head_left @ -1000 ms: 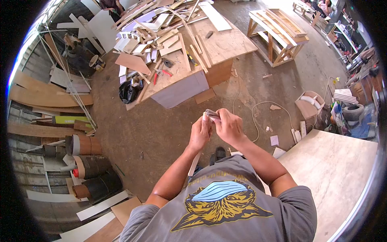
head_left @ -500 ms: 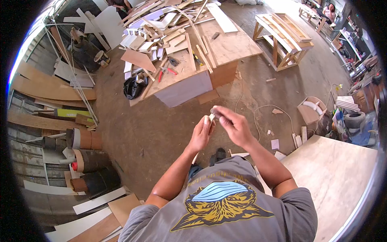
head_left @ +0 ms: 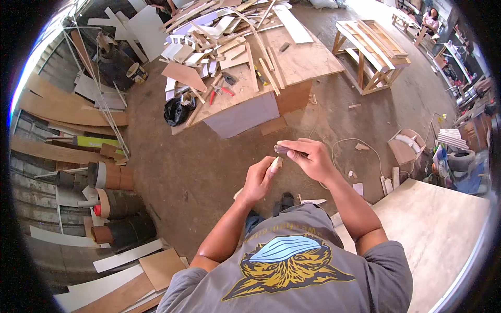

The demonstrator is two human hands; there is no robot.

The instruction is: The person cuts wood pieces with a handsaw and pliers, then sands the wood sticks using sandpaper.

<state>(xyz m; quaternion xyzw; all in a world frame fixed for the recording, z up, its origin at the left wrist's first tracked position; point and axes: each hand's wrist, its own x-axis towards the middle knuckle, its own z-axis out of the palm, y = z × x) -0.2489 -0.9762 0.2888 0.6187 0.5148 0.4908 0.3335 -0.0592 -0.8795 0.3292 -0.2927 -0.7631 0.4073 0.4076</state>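
Note:
My left hand is closed around a narrow strip of pale wood; one end sticks up past the thumb and the other shows behind the wrist. My right hand pinches a small dark brown piece that looks like folded sandpaper, though its kind is hard to make out. The brown piece sits just above the strip's upper end, with a slight gap between them. Both hands are in front of my chest, over the floor.
Ahead stands a workbench heaped with wood offcuts, red-handled pliers and a black bag. A wooden frame stands to its right. Rolls of material lie on the left, a pale board on the right. A cable crosses the floor.
My right hand has lifted off the strip and moved slightly right, showing the brown piece more clearly. My left hand has moved a little lower, and the strip's upper end is now more visible.

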